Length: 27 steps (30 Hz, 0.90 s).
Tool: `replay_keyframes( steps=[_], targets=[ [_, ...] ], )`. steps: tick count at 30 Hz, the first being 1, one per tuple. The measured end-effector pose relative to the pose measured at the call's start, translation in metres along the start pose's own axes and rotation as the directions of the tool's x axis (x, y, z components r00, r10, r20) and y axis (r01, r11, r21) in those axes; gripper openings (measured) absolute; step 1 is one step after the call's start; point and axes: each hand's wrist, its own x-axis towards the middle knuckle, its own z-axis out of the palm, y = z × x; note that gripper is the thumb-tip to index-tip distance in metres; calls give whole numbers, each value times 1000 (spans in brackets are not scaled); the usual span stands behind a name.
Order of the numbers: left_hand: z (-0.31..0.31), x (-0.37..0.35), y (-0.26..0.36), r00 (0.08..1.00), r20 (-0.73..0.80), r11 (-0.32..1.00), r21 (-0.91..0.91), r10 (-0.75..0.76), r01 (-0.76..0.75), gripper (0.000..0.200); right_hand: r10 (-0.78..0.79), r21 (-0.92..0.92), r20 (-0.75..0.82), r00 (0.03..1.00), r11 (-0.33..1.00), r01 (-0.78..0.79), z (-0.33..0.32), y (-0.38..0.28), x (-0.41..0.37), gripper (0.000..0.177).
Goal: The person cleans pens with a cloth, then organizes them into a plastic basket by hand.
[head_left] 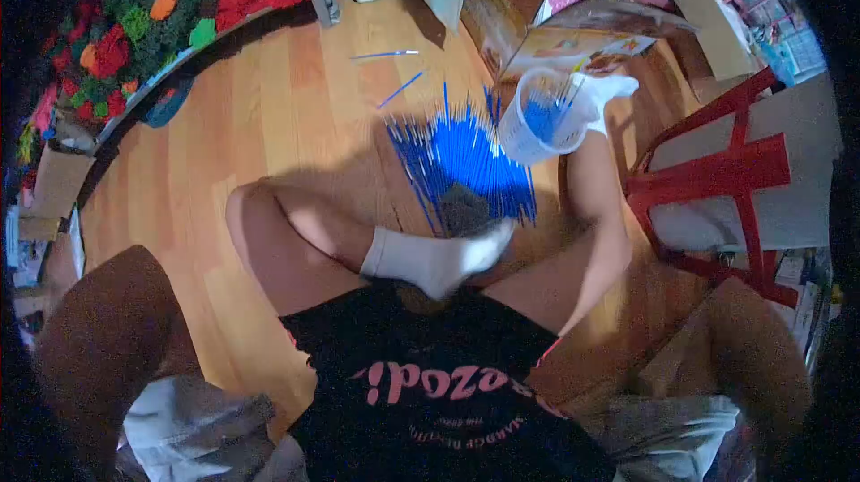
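Observation:
I sit on a wooden floor (269,115) with my bare legs folded in front of me and white socks on both feet. A fan-shaped pile of thin blue sticks (457,155) lies on the floor past my left foot (439,260). Beside my right foot (609,88) stands a clear plastic cup (537,124) with a few blue sticks in it. My left arm (98,348) and right arm (761,348) reach down at the frame's lower corners. Neither hand shows.
Two loose blue sticks (394,70) lie further out on the floor. A red metal stool frame (726,173) stands to the right, a colourful tufted rug (143,25) at the upper left, and boxes and printed sheets (582,30) at the top. Grey cloth (193,428) lies by my arms.

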Motion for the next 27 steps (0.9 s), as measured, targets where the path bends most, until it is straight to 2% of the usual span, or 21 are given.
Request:
replay_keyframes(
  steps=[6, 8, 11, 12, 14, 15, 16, 17, 18, 20, 21, 23, 24, 26, 27],
  targets=[
    [1, 7, -3, 1000, -8, 1000, -26, 16, -16, 23, -15, -36, -18, 1000, 999, 15, 8, 9, 16, 31],
    [-3, 2, 1, 999, -38, 998, -40, 39, -41, 23, 2, -42, -52, 999, 999, -4, 29, 23, 29, 32],
    [2, -21, -15, 986, -165, 999, -21, 28, -32, 22, 91, -26, -100, 991, 995, -94, 58, 51, 14, 32],
    [8, -31, -30, 976, -218, 1000, 8, -23, 25, 22, 166, -36, -90, 982, 985, -169, 72, 69, -2, 33],
    [38, -69, -84, 919, -266, 945, 73, -290, 319, 22, 326, -92, 1, 945, 941, -325, 107, 112, -64, 33],
    [65, -91, -125, 848, -215, 850, 118, -484, 514, 22, 381, -203, 222, 897, 918, -340, 115, 117, -93, 56],
    [92, -120, -161, 756, -128, 736, 172, -642, 655, 22, 395, -326, 364, 843, 902, -282, 123, 148, -139, 59],
    [115, -149, -186, 651, -31, 630, 219, -759, 745, 22, 485, -389, 420, 767, 860, -330, 128, 145, -160, 57],
    [130, -176, -200, 497, 102, 506, 222, -862, 833, 23, 566, -456, 468, 679, 813, -363, 131, 141, -179, 56],
    [158, -199, -208, 403, 24, 373, 434, -915, 820, 25, 543, -533, 553, 632, 813, -233, 130, 146, -209, 49],
    [171, -207, -218, 406, 14, 372, 429, -914, 823, 25, 526, -547, 587, 616, 818, -177, 130, 145, -211, 46],
    [189, -219, -230, 417, 94, 387, 596, -904, 704, 26, 548, -566, 584, 599, 804, -184, 130, 148, -208, 44],
    [193, -214, -225, 413, 94, 384, 593, -906, 708, 26, 575, -584, 577, 580, 787, -198, 130, 149, -207, 43],
    [201, -198, -214, 467, -49, 359, 571, -883, 739, 23, 570, -581, 584, 578, 791, -193, 132, 154, -204, 41],
    [208, -205, -222, 463, -51, 357, 564, -885, 745, 23, 568, -573, 590, 573, 795, -197, 133, 156, -205, 40]
  ],
)
